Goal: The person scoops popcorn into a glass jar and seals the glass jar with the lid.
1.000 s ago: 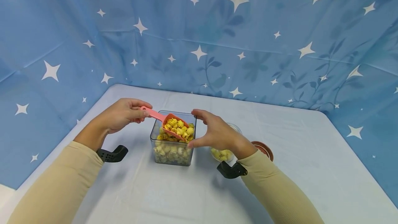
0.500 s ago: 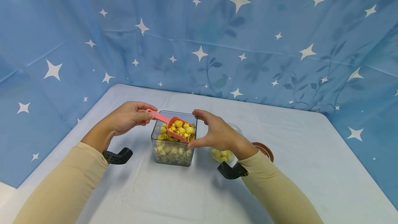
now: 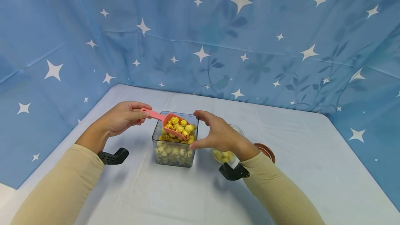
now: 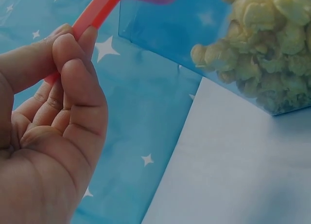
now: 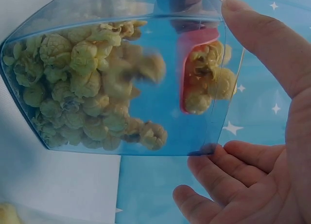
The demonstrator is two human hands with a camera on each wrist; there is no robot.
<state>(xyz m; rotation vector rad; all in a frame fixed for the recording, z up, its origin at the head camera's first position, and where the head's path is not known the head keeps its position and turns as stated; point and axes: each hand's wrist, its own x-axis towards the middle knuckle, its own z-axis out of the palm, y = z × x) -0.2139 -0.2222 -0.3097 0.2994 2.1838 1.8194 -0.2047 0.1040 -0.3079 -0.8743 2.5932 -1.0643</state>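
My left hand (image 3: 120, 119) pinches the handle end of a pink scoop (image 3: 155, 114) between thumb and fingers. Yellow popcorn (image 3: 178, 126) fills the scoop, which tilts down to the right over a clear square container (image 3: 173, 164). More popcorn sits inside that container. In the right wrist view the scoop's pink edge (image 5: 184, 80) shows through the clear wall, and a blurred piece of popcorn (image 5: 151, 66) is in motion beside it. My right hand (image 3: 222, 133) grips the container's right side, thumb on the near corner and fingers at the far one.
Behind my right hand, partly hidden, stands a clear round jar (image 3: 223, 157) with popcorn. A reddish-brown ringed lid (image 3: 265, 151) lies to its right, partly behind the forearm. A white cloth (image 3: 312, 169) covers the table, with a starry blue curtain (image 3: 175, 79) behind.
My left hand moved right with the scoop, then back left, the scoop staying loaded over the container. My right hand has stayed in place on the container.
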